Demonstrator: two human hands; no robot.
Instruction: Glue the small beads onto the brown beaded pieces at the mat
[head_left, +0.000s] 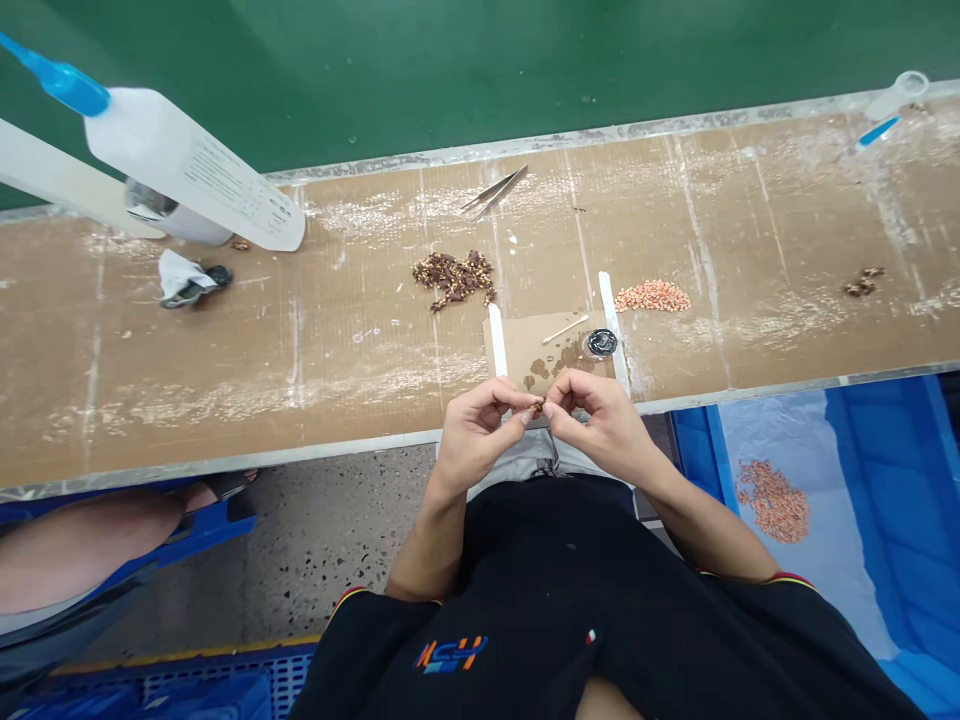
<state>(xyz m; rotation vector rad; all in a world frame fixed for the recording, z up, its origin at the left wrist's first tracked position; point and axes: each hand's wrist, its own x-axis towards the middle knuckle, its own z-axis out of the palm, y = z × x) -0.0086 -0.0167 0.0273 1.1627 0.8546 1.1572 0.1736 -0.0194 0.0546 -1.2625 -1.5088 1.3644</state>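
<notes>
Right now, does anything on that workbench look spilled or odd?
Yes: dark, wet-looking blotches stain the cardboard sheet just beyond the left hand and right hand, near the cotton swab and black-topped container. Against the plain brown, they look like drips, though I can't tell of what.

Forward-down head view, seemingly close.

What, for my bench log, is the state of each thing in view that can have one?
Left hand: pinching a small brown piece
Right hand: pinching the same piece
Tweezers: lying, tips apart
White bottle: upright, blue nozzle attached
Cardboard mat: dark-blotched
Cotton swab: lying on the mat
Black-topped pot: lidded or open, unclear
Orange pieces: heaped
Brown-and-gold pieces: heaped
Blue bin: open, lined
</notes>
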